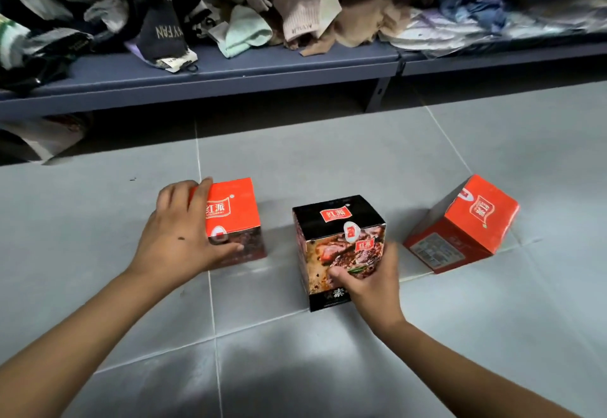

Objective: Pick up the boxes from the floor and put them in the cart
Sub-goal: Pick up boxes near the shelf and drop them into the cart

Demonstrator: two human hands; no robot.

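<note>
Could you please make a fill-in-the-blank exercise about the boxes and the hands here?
1. ____ boxes are on the floor.
2. The left hand grips a box with an ____ top.
3. The right hand grips the ____ box.
4. The free box lies ____, not upright.

Missing words: three; orange; black; tilted

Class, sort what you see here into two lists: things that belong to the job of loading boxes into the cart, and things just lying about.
Job:
left red box, under the left hand
black box, gripped by the right hand
tipped red box, untouched

Lying about:
socks
shelf
</note>
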